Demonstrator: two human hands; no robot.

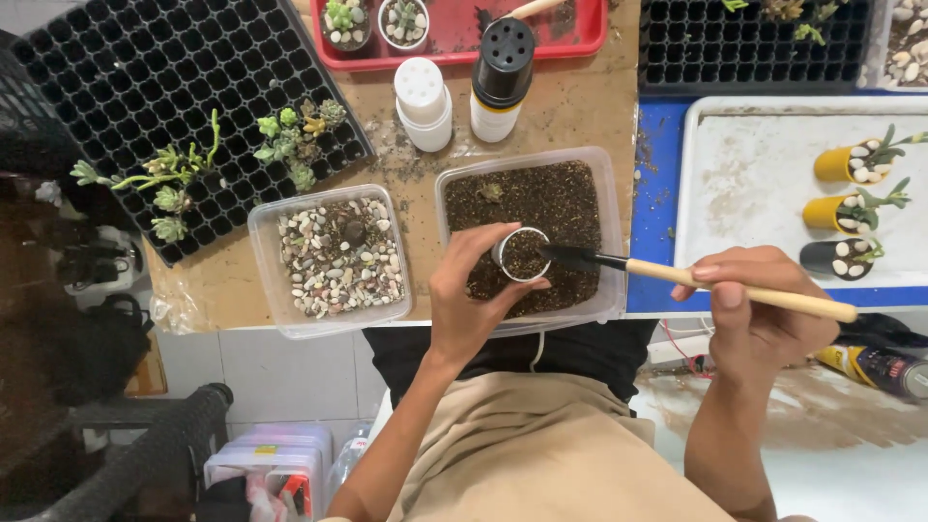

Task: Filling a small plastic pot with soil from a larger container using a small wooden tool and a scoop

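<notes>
My left hand (pixel 466 295) grips a small white pot (pixel 522 254) filled with dark soil, holding it over a clear plastic tub of soil (pixel 601 208). My right hand (pixel 749 309) holds a wooden-handled tool (pixel 735 288) whose black tip rests on the soil at the pot's rim. To the left, a second clear tub (pixel 266 242) holds mixed pebbles.
A black seedling tray (pixel 126 68) with small succulents (pixel 290 135) lies at the back left. Two shaker bottles (pixel 422 101) (pixel 501 77) stand behind the tubs. A red tray (pixel 570 39) holds potted succulents. A white tray (pixel 754 164) on the right carries yellow and black pots lying on their sides.
</notes>
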